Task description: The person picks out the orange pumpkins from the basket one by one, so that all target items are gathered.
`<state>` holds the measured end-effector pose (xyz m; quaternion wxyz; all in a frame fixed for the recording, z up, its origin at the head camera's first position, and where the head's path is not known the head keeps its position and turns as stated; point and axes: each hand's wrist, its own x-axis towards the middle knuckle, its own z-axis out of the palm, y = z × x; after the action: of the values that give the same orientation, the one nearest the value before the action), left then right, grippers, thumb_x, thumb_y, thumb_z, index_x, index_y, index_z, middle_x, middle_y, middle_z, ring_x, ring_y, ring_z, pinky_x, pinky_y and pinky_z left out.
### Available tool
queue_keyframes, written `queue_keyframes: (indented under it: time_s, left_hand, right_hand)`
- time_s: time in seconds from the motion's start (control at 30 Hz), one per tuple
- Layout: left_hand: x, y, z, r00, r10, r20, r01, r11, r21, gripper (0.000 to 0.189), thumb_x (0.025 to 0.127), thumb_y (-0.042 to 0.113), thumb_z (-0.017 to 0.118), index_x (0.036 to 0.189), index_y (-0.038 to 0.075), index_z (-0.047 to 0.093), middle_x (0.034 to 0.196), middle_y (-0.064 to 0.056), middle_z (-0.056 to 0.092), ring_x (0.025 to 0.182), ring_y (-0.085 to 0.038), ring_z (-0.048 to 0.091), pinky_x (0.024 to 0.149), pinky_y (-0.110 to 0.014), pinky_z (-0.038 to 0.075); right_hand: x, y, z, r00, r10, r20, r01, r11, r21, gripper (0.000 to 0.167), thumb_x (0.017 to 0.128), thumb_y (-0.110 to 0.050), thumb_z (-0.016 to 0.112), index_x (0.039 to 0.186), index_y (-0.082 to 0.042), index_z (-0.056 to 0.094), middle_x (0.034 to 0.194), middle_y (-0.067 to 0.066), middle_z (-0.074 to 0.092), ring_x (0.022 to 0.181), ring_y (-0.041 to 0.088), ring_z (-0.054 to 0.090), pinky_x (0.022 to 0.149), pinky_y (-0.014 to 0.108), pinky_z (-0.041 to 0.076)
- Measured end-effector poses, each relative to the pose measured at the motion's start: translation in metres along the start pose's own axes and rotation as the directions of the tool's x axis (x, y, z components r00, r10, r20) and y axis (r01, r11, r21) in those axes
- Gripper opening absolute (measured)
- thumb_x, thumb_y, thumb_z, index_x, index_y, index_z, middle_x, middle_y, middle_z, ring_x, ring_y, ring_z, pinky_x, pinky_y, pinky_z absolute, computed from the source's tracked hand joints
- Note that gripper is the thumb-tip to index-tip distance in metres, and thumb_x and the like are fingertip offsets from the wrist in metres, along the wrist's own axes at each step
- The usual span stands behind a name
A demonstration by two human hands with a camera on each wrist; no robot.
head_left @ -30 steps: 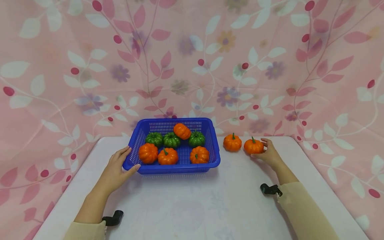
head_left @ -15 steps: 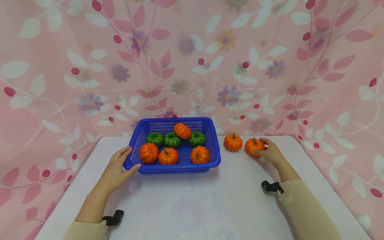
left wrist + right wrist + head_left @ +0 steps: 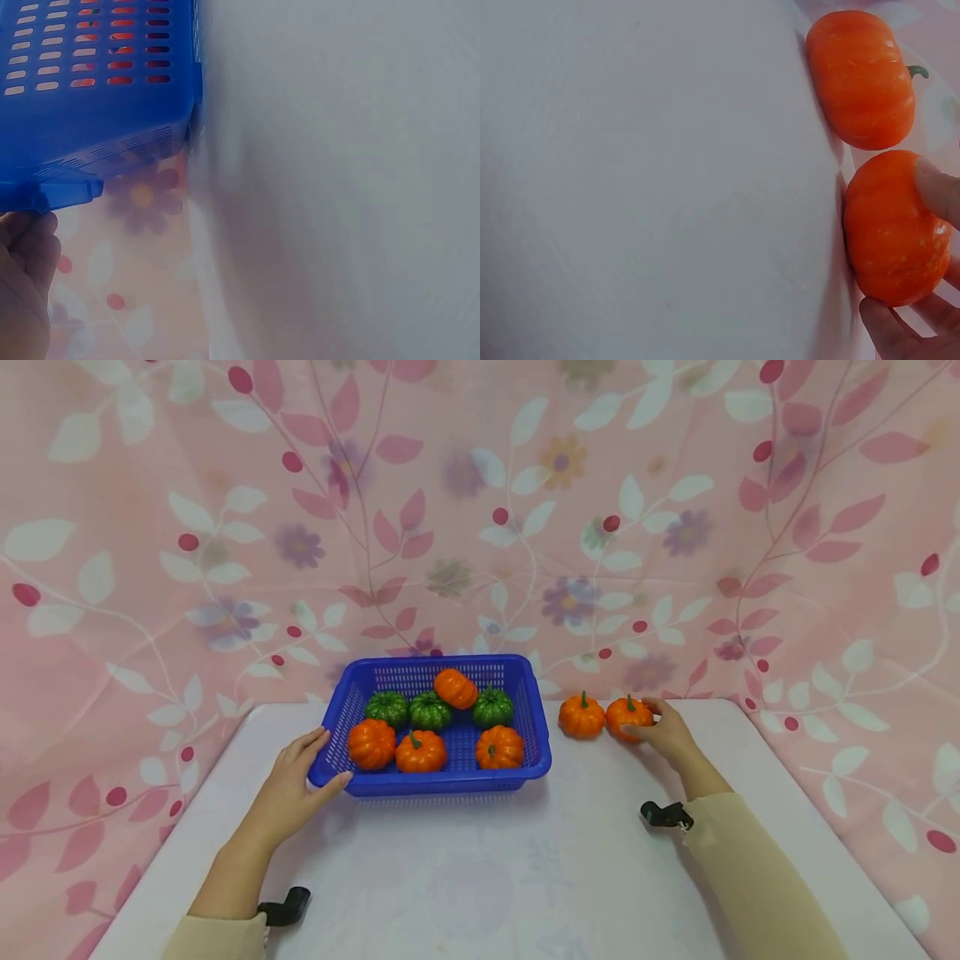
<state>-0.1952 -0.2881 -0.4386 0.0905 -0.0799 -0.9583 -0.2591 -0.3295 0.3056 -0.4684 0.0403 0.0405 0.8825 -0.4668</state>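
Observation:
A blue plastic basket stands on the table, holding several orange and green pumpkins. My left hand holds its left front corner, fingers on the left side and thumb at the front rim. In the left wrist view, fingertips sit at the rim below the slotted wall. To the right of the basket, my right hand holds a small orange pumpkin with a green stem. Its thumb crosses the pumpkin's front and the fingers are behind. A second orange pumpkin stands close beside it, on the basket side.
Inside the basket are green pumpkins such as this one, and one orange pumpkin lies tilted on top at the back. The table has a white cover. Pink floral cloth hangs behind it.
My right hand has moved the orange pumpkin slightly left, up to the neighbouring pumpkin. The left hand and the basket have stayed put.

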Motion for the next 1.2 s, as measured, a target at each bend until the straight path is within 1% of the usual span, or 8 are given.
queue_keyframes:
  time_s: [0.17, 0.33, 0.57, 0.7, 0.83, 0.93, 1.03, 1.2]
  left_hand:
    - [0.000, -0.001, 0.001, 1.000, 0.005, -0.004, -0.005, 1.000, -0.001, 0.088, 0.092, 0.054, 0.065, 0.156, 0.003, 0.032, 0.159, -0.019, 0.027, 0.144, -0.045, 0.024, 0.106, -0.072, 0.029]
    - [0.000, -0.001, 0.001, 1.000, 0.005, -0.008, -0.005, 1.000, 0.001, 0.088, 0.092, 0.054, 0.065, 0.156, 0.004, 0.032, 0.159, -0.019, 0.027, 0.144, -0.045, 0.025, 0.106, -0.072, 0.029]
    - [0.000, 0.000, 0.000, 1.000, 0.006, -0.011, -0.006, 1.000, 0.006, 0.086, 0.093, 0.050, 0.067, 0.155, 0.002, 0.032, 0.159, -0.020, 0.028, 0.143, -0.045, 0.025, 0.106, -0.072, 0.030]
    - [0.000, 0.000, 0.000, 1.000, 0.002, -0.004, -0.002, 1.000, 0.006, 0.087, 0.093, 0.051, 0.067, 0.156, 0.002, 0.032, 0.159, -0.020, 0.028, 0.143, -0.045, 0.025, 0.107, -0.072, 0.029]
    - [0.001, 0.001, 0.000, 1.000, 0.000, 0.005, 0.000, 1.000, 0.004, 0.087, 0.093, 0.051, 0.066, 0.156, 0.003, 0.031, 0.160, -0.020, 0.027, 0.144, -0.045, 0.024, 0.107, -0.071, 0.029]
    - [0.001, 0.002, -0.001, 1.000, -0.002, 0.006, 0.002, 1.000, 0.002, 0.087, 0.093, 0.051, 0.067, 0.156, 0.003, 0.031, 0.160, -0.020, 0.027, 0.144, -0.045, 0.024, 0.107, -0.071, 0.029]
    - [0.000, 0.003, -0.001, 1.000, -0.008, 0.003, 0.008, 1.000, -0.001, 0.087, 0.093, 0.050, 0.067, 0.156, 0.003, 0.031, 0.160, -0.020, 0.027, 0.144, -0.045, 0.024, 0.107, -0.071, 0.029]
    - [-0.001, 0.003, -0.003, 1.000, -0.007, 0.000, 0.007, 1.000, -0.007, 0.086, 0.093, 0.050, 0.067, 0.156, 0.003, 0.031, 0.160, -0.020, 0.027, 0.144, -0.044, 0.025, 0.108, -0.071, 0.029]
  right_hand:
    - [-0.002, -0.002, 0.001, 1.000, 0.023, 0.002, -0.023, 1.000, -0.012, 0.088, 0.092, -0.030, 0.074, 0.157, -0.002, 0.022, 0.160, 0.027, 0.024, 0.141, 0.048, 0.028, 0.115, 0.060, 0.028]
    - [-0.001, -0.004, 0.001, 1.000, 0.014, 0.009, -0.014, 1.000, -0.023, 0.087, 0.093, -0.027, 0.074, 0.157, 0.001, 0.022, 0.158, 0.029, 0.024, 0.140, 0.048, 0.029, 0.115, 0.059, 0.029]
    - [-0.001, -0.008, 0.002, 0.999, 0.040, 0.028, -0.039, 0.999, -0.023, 0.089, 0.093, -0.028, 0.073, 0.158, -0.001, 0.018, 0.159, 0.029, 0.021, 0.141, 0.049, 0.026, 0.115, 0.062, 0.026]
    - [-0.001, -0.008, 0.000, 0.999, 0.043, 0.034, -0.041, 0.999, -0.031, 0.090, 0.093, -0.029, 0.073, 0.158, -0.002, 0.018, 0.158, 0.031, 0.021, 0.140, 0.050, 0.027, 0.114, 0.062, 0.029]
    - [-0.006, -0.011, -0.005, 0.999, 0.045, 0.029, -0.043, 0.997, -0.058, 0.089, 0.094, -0.031, 0.072, 0.158, -0.003, 0.018, 0.157, 0.032, 0.021, 0.138, 0.052, 0.029, 0.111, 0.063, 0.033]
    - [-0.013, -0.020, -0.011, 0.999, 0.027, 0.022, -0.025, 0.997, -0.078, 0.087, 0.094, -0.030, 0.071, 0.157, -0.001, 0.019, 0.156, 0.034, 0.022, 0.137, 0.053, 0.030, 0.109, 0.063, 0.036]
    - [-0.021, -0.032, -0.016, 1.000, 0.007, 0.021, -0.005, 0.997, -0.083, 0.085, 0.095, -0.028, 0.070, 0.157, 0.001, 0.021, 0.155, 0.035, 0.022, 0.138, 0.054, 0.029, 0.109, 0.063, 0.036]
    - [-0.034, -0.050, -0.016, 0.999, -0.039, 0.007, 0.039, 0.997, -0.069, 0.077, 0.097, -0.030, 0.067, 0.155, 0.000, 0.027, 0.156, 0.034, 0.024, 0.138, 0.054, 0.030, 0.108, 0.064, 0.037]
